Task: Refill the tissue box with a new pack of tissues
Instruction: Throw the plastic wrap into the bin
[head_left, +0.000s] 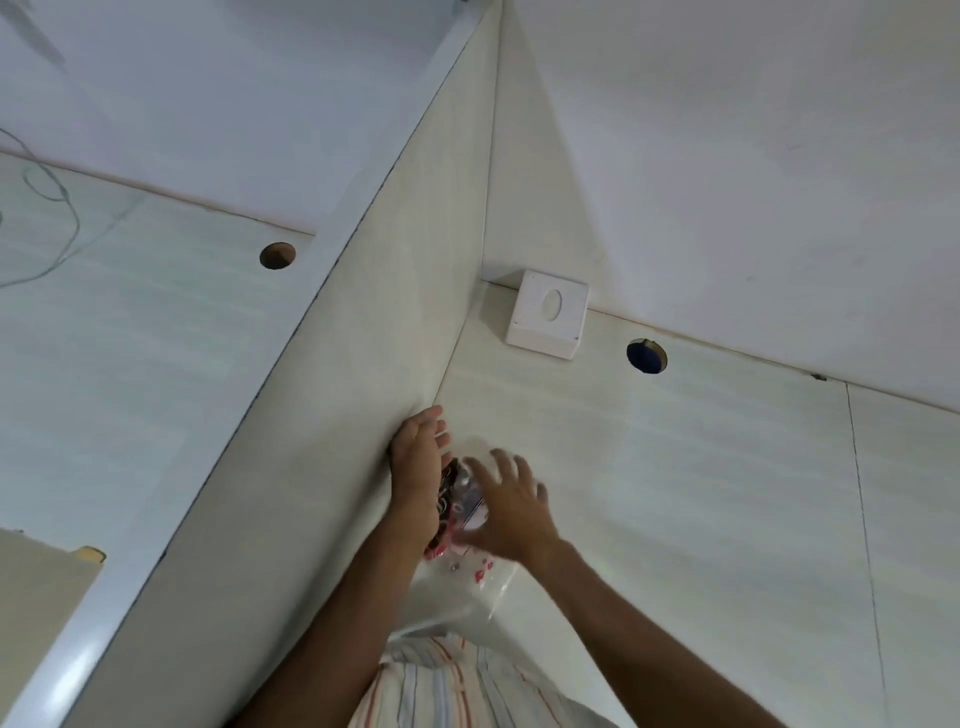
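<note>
A white square tissue box (548, 316) with an oval slot in its top sits at the far corner of the desk, against the wall and next to the partition. Nearer to me, a new tissue pack (462, 501) in clear plastic with red and dark print lies on the desk beside the partition. My left hand (418, 467) is at the pack's left side, fingers spread, its back against the partition. My right hand (511, 506) covers the pack's top and right side with fingers spread. A loose end of clear plastic (467, 587) trails toward me.
A tall pale partition (363, 338) runs diagonally on the left of the desk (675, 493). A round cable hole (647, 356) lies right of the tissue box. Another desk with a hole (277, 255) and thin cables (47, 208) is beyond the partition.
</note>
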